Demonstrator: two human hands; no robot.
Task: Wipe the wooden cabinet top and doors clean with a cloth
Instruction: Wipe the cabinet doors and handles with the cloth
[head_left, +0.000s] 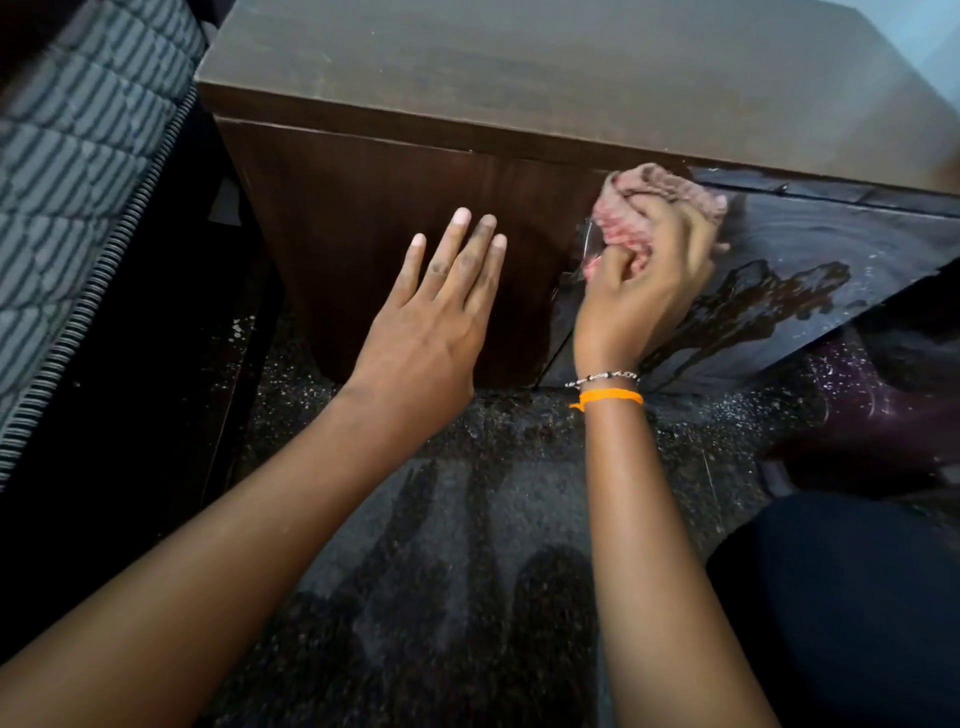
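Speckled dark stone floor fills the lower half of the frame, glossy enough to carry dim reflections. At the upper left, a quilted grey fabric with striped panels and a ribbed zip-like edge runs diagonally down the frame edge.

Across the top stands the wooden cabinet, a boxy piece with a matte, dusty brown top whose long front edge slants from upper left down to the right. Below it, the left door is flat, dark reddish wood grain; the right door looks glossy and wet, with a dark irregular streak spreading across it.

Left hand, at frame centre, lies flat against the left door, fingers straight and close together, pointing up.

Right hand, right of centre, has its fingers curled tight around a bunched pink cloth, soft and looped in texture, pressed against the upper part of the right door just under the cabinet's top edge. An orange thread band and a thin beaded bracelet circle that wrist.
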